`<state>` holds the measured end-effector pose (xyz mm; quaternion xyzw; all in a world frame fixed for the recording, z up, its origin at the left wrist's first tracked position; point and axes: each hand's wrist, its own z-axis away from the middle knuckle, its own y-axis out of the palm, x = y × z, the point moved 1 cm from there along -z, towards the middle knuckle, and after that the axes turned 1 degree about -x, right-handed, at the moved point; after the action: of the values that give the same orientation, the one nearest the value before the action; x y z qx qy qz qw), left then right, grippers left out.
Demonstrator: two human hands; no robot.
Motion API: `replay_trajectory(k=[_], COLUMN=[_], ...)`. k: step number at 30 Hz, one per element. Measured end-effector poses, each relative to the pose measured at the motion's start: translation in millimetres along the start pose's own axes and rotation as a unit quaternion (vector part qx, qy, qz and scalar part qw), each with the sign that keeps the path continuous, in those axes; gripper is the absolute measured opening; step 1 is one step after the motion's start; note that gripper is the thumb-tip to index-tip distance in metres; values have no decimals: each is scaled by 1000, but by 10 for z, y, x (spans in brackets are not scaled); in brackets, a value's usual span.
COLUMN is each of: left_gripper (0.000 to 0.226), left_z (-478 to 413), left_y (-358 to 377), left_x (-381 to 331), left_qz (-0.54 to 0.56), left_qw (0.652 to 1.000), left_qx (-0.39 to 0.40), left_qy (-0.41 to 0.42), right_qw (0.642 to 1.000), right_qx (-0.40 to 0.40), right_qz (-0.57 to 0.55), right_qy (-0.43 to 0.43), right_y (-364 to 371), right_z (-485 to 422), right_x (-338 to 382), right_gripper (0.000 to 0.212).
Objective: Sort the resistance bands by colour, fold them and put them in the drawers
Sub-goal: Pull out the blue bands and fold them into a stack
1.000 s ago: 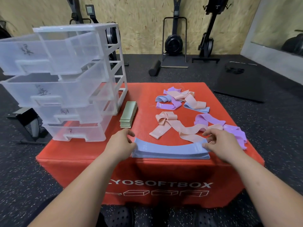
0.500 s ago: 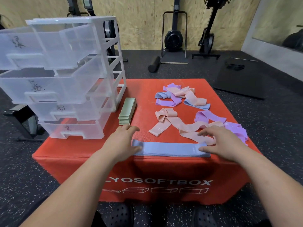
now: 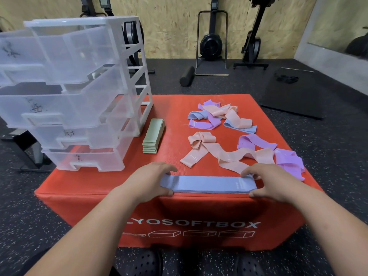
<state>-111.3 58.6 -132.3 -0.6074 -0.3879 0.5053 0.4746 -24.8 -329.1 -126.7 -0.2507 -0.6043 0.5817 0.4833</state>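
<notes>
A flat stack of blue bands (image 3: pixel 207 184) lies along the front edge of the red soft box (image 3: pixel 175 108). My left hand (image 3: pixel 147 180) holds its left end and my right hand (image 3: pixel 272 182) its right end, each with the fingers on the far edge and the thumb on the near edge. A folded stack of green bands (image 3: pixel 153 136) sits beside the clear drawer unit (image 3: pixel 79 96), whose drawers are pulled out. Loose pink bands (image 3: pixel 229 156) and purple bands (image 3: pixel 288 162) lie behind my right hand. A mixed pile (image 3: pixel 219 118) of pink, purple and blue bands lies farther back.
The drawer unit takes up the box's left side. Bare red surface shows between the green stack and the pink bands. Gym machines (image 3: pixel 211 42) stand along the wooden wall, and a foam roller (image 3: pixel 187 76) and a black mat (image 3: pixel 294 94) lie on the floor.
The blue stack was lifted and bowed between my hands, then laid flat. Now it lies straight at the box's front edge with my hands holding both ends.
</notes>
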Motion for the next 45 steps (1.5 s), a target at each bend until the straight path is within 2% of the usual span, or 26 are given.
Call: replay_trajectory(k=[8,15,20,26,29,35,37,40,43,45], left_gripper=[77,71,69,63,60,52,51,50,47,46], left_z=[-67,-374,-768,-1240,-1417,-1623,-1647,-1650,-1631,-1601], left_y=[-36,-22,-10,133,197,298,317,325,303,276], left_x=[5,-49,-112,-117,-97,-49,-54,-57,-51,-52], left_qz=[-5,22,53,86,91,107,108,111,117,118], left_qw=[1000,999,997,993,993,992,992,992,991,991], left_qx=[12,-22,-46,-70,-67,-69,-68,-64,-65,-69], left_qy=[20,33,32,36,31,17,18,17,10,6], right_qw=[1000,994,984,969,960,960,962,966,969,968], right_qx=[10,-65,-146,-158,-174,-117,-97,-115,-144,-187], right_qz=[-10,-83,-82,32,50,25,23,26,-43,-107], right_qy=[-11,-14,64,187,215,252,254,231,194,129], right_y=[-49,-292,-315,-191,-159,-115,-90,-99,-168,-288], right_z=[-63,-286,-746,-1284,-1488,-1783,-1798,-1816,-1797,-1747], right_x=[-23,-60,-241,-434,-536,-780,-791,-754,-677,-568], right_gripper=[72,45,49,60,63,73,74,69,59,44])
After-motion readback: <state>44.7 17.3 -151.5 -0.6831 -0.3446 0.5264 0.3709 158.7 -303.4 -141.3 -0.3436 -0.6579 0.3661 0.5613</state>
